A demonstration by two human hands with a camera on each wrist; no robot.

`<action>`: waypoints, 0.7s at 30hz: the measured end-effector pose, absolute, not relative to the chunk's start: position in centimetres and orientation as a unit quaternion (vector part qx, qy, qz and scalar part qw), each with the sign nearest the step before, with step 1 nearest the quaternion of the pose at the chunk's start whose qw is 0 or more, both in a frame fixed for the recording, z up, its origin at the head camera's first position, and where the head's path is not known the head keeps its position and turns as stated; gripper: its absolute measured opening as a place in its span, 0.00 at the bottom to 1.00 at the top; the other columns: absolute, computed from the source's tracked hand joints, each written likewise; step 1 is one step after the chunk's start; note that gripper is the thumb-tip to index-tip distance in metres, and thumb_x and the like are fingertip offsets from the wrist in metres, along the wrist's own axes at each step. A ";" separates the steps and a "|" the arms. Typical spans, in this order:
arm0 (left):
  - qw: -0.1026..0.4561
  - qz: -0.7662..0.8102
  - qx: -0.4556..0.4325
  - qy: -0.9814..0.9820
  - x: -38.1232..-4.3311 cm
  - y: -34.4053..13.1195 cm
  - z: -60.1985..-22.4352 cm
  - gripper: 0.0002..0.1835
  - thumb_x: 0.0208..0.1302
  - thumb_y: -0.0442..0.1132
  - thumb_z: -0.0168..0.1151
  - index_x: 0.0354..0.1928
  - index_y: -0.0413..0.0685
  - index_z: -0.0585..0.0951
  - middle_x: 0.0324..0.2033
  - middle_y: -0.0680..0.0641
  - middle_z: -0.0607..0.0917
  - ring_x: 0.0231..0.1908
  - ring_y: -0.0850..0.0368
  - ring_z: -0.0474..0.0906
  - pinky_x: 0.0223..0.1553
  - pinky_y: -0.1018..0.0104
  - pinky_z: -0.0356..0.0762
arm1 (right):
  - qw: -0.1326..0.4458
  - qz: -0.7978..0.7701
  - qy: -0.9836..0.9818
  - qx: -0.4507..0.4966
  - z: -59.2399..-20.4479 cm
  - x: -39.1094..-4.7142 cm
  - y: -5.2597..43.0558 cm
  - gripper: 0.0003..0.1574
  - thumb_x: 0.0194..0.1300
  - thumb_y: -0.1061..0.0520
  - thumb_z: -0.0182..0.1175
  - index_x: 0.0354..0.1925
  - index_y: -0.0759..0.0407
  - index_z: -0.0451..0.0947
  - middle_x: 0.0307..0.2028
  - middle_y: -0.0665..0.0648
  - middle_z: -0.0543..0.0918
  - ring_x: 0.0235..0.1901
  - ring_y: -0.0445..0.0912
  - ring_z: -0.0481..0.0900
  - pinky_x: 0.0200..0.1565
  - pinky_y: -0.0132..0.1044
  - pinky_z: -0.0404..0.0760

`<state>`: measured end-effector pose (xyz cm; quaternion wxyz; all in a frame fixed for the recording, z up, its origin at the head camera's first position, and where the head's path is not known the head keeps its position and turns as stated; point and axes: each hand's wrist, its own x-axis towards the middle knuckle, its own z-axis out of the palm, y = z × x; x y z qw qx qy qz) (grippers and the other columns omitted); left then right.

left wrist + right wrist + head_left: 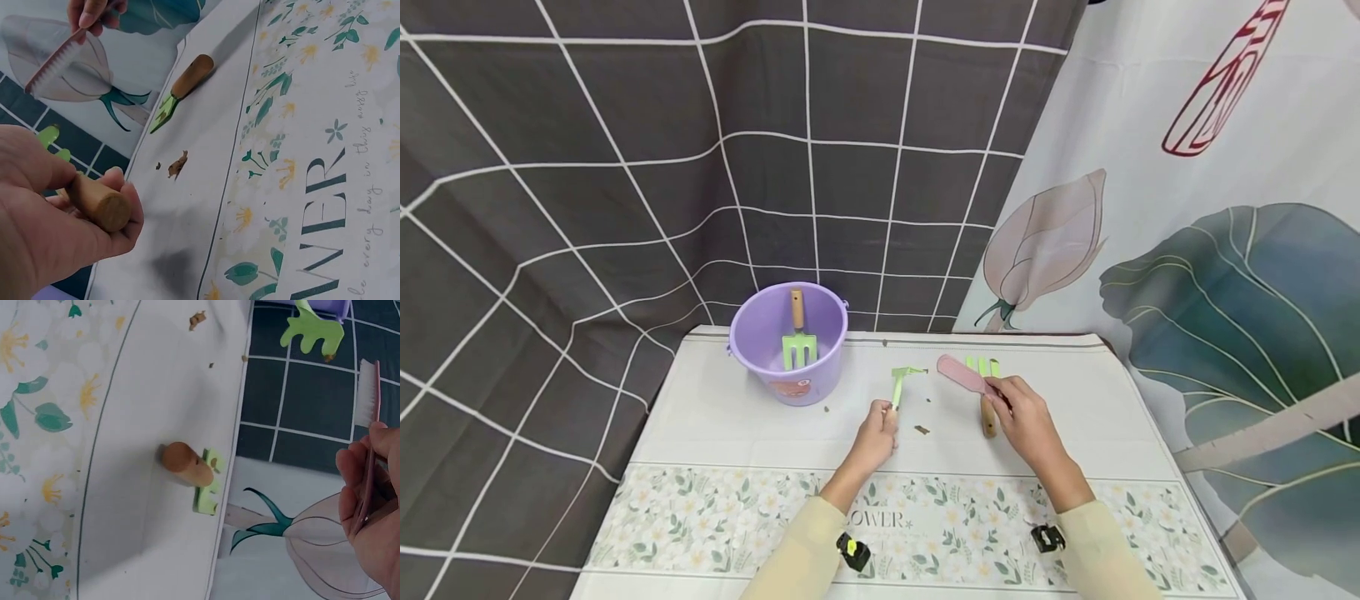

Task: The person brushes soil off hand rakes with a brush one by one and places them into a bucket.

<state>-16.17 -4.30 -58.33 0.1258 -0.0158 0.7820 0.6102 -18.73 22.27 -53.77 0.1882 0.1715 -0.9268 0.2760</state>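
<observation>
My left hand (872,435) grips the wooden handle (103,203) of a small garden rake. Its green tined head (904,372) points away from me over the table, and a brown bit clings to one tine in the right wrist view. In my right hand (1024,421) I hold a pink brush (960,374) by its handle, white bristles (365,394) showing. Under that hand, partly covered by it, a second green garden tool (194,75) with a wooden handle lies on the table. Brown crumbs (922,430) are scattered between the hands.
At the back left of the table stands a purple bucket (752,333), with a green hand fork (799,342) leaning inside it. A flower-printed band (700,517) crosses the table's near part. Dark gridded cloth (850,183) and a lotus-printed curtain (1075,292) hang behind.
</observation>
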 end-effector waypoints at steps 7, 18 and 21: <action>0.117 0.623 -0.005 0.773 -15.9 -4.4 -58.5 0.15 0.79 0.32 0.47 0.63 0.41 0.66 0.43 0.43 0.76 0.34 0.57 0.80 0.32 0.68 0.85 | 0.189 0.280 -0.924 0.179 -53.0 -18.8 22.3 0.15 0.72 0.63 0.64 0.55 0.65 0.83 0.43 0.59 0.85 0.38 0.47 0.83 0.35 0.42 0.86; 0.074 0.610 0.006 0.789 -15.3 -3.7 -58.2 0.15 0.74 0.30 0.56 0.58 0.44 0.70 0.42 0.44 0.78 0.41 0.52 0.84 0.38 0.67 0.85 | 0.185 0.271 -0.920 0.216 -50.3 -18.7 22.2 0.14 0.71 0.64 0.64 0.54 0.64 0.84 0.43 0.59 0.85 0.35 0.45 0.81 0.33 0.42 0.85; 0.049 0.598 0.005 0.800 -15.2 -3.6 -58.2 0.14 0.72 0.30 0.59 0.56 0.46 0.72 0.41 0.45 0.79 0.40 0.55 0.82 0.38 0.68 0.85 | 0.182 0.265 -0.919 0.227 -49.6 -18.6 22.1 0.14 0.72 0.64 0.64 0.54 0.63 0.84 0.43 0.58 0.85 0.34 0.43 0.79 0.32 0.40 0.83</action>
